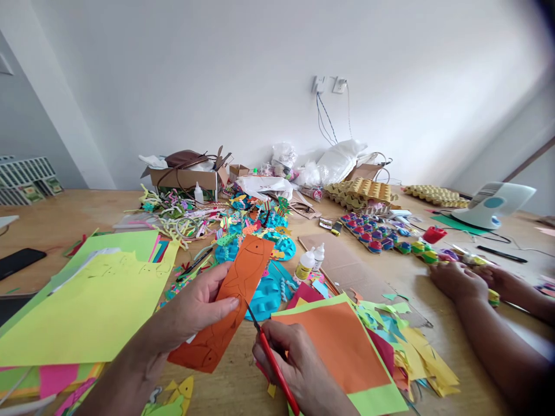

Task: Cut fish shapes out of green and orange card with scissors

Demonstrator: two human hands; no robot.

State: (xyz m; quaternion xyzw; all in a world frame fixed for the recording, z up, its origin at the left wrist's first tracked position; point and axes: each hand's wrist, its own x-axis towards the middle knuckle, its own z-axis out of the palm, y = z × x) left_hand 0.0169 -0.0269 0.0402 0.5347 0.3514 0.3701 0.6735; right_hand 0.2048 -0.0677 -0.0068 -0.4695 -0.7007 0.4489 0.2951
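My left hand (pixel 203 303) pinches an orange paper strip (pixel 249 260) between thumb and fingers. Fish outlines are drawn on the strip in dark lines, one near each end. My right hand (pixel 288 352) is closed round red-handled scissors (pixel 273 361). The scissor blades touch the strip's right edge near its middle, and part of them is hidden behind the paper. Under my right hand's side lies an orange sheet (pixel 338 341) on a light green one. Yellow and green paper fish (pixel 184 393) lie below my left hand.
Yellow sheets (pixel 87 306) are stacked at left beside a phone (pixel 19 263). Blue paper pieces (pixel 264 297), glue bottles (pixel 304 264) and pipe cleaners crowd the middle. Paper scraps (pixel 420 352) lie right. Another person's hands (pixel 459 283) work at a painted egg carton (pixel 373 231).
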